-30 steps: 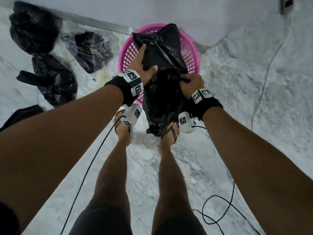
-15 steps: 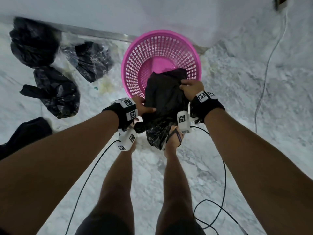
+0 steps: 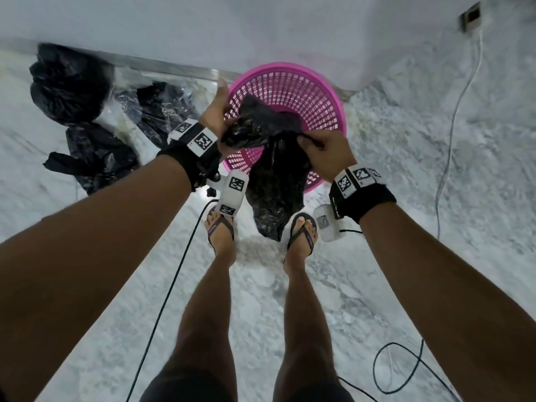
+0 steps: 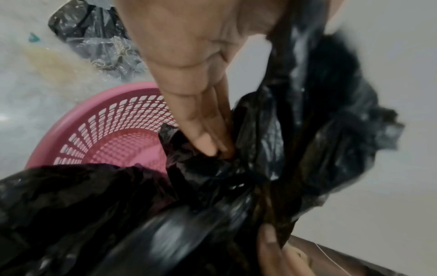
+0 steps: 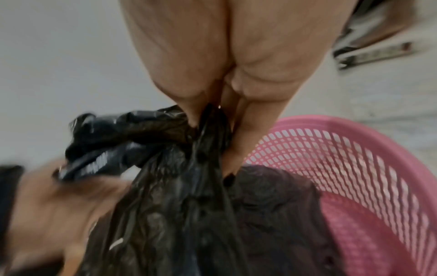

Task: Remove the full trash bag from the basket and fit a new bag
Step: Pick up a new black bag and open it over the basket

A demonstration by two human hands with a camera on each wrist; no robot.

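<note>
Bag [image 3: 275,175], black plastic, empty-looking, is held up over the near side of the pink basket [image 3: 316,97] by both hands. Left hand [image 3: 216,117] bunches the bag's top edge; in the left wrist view its fingers [image 4: 201,134] run straight down and press into the gathered plastic, and the thumb is hidden behind the film, so the closure itself is hard to read, though the bag clearly hangs from that hand. Right hand [image 3: 326,152] pinches the other side of the top edge: right wrist view shows its fingers [image 5: 241,142] and thumb closed on a fold of plastic, dark polish on one nail. Between the two hands the top of the bag is crumpled and only partly spread. Bag's body hangs down in front of the basket, and its bottom end dangles between the person's feet, which are in flip-flops [image 3: 301,230]. Whether it touches the floor I cannot tell.

Basket stands on the marble floor [image 3: 261,285] against the white wall [image 3: 261,27]; inside it only pink mesh shows beyond the bag. Left of it, three black bags [image 3: 95,158] lie on the floor, tied or crumpled, well apart from the basket. Wrist views are motion-blurred.
</note>
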